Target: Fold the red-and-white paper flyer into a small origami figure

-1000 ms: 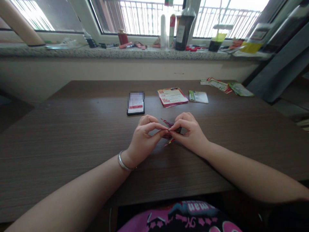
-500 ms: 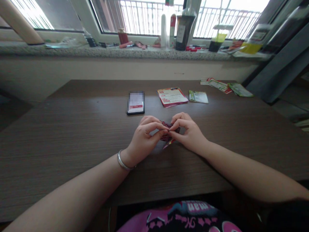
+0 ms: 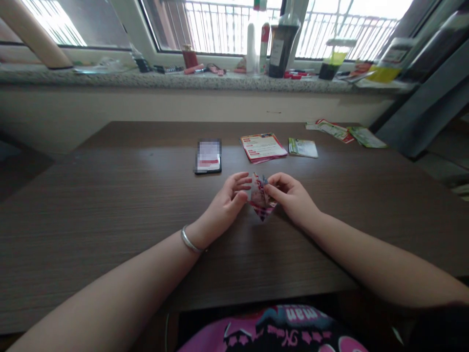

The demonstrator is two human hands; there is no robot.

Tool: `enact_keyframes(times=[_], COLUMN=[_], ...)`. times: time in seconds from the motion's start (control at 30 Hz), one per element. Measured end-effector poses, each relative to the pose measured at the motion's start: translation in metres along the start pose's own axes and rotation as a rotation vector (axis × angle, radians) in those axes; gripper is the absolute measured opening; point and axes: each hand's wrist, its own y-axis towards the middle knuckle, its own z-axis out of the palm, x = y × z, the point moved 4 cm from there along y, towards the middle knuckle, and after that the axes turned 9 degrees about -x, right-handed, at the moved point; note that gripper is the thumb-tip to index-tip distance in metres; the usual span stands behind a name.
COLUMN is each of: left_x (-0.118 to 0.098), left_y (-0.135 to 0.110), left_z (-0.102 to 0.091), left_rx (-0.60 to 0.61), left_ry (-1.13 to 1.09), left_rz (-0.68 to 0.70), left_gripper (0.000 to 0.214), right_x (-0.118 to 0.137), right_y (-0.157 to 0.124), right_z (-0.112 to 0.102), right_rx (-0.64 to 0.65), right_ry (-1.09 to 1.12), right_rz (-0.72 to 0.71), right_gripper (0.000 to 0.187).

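A small folded piece of printed paper point(image 3: 260, 198), pink and red with a pointed lower tip, stands between my two hands over the dark wooden table point(image 3: 110, 195). My left hand point(image 3: 227, 203), with a silver bangle on its wrist, grips the paper's left side with thumb and curled fingers. The right side is pinched by my right hand point(image 3: 291, 195). Both forearms rest on the table's front edge.
A black phone point(image 3: 207, 156) lies just beyond my hands. To its right are a red and white leaflet point(image 3: 263, 147) and a green one point(image 3: 302, 147), with more leaflets point(image 3: 344, 131) at the far right. Bottles point(image 3: 280, 39) and clutter line the stone windowsill point(image 3: 176, 80).
The paper was pinched flat between fingertips held close together. Now my hands have moved slightly apart and away from me, and the folded paper is turned upright with its printed face showing.
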Motion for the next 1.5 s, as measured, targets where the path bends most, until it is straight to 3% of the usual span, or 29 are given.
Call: enact_keyframes(times=[0.07, 0.17, 0.27, 0.4, 0.47, 0.73, 0.93, 1.13, 1.27, 1.5], left_x=[0.004, 0.004, 0.000, -0.002, -0.001, -0.010, -0.012, -0.014, -0.014, -0.017], left_y=[-0.003, -0.006, -0.006, -0.005, -0.004, -0.002, -0.003, -0.003, -0.003, 0.001], left_z=[0.007, 0.012, 0.013, 0.016, 0.015, 0.008, 0.008, 0.008, 0.008, 0.002], left_rx=[0.102, 0.151, 0.100, 0.099, 0.092, -0.012, -0.054, -0.097, -0.094, -0.131], left_ry=[-0.106, -0.042, 0.038, 0.079, 0.106, 0.199, 0.183, 0.168, 0.135, 0.319], left_rz=[-0.026, -0.080, -0.105, -0.093, -0.078, -0.050, -0.121, -0.105, -0.128, -0.089], left_gripper=[0.093, 0.095, 0.088, 0.045, 0.035, 0.033, 0.024, 0.021, 0.028, 0.034], right_x=[-0.001, -0.004, -0.007, -0.010, -0.011, -0.008, -0.005, -0.006, -0.012, -0.017], right_y=[0.000, 0.002, 0.004, 0.003, 0.003, -0.001, -0.005, -0.007, -0.007, -0.007], right_z=[0.002, 0.003, 0.004, 0.008, 0.010, 0.010, 0.013, 0.017, 0.021, 0.021], right_rx=[-0.005, -0.022, -0.038, 0.003, 0.041, 0.066, 0.086, 0.127, 0.183, 0.234], right_ry=[0.083, 0.152, 0.177, 0.202, 0.186, 0.066, 0.022, 0.012, -0.011, -0.083], right_rz=[0.022, 0.022, 0.011, 0.017, 0.020, 0.005, 0.001, 0.024, 0.114, 0.149], right_gripper=[0.028, 0.030, 0.030, 0.028, 0.027, 0.029, 0.027, 0.024, 0.024, 0.020])
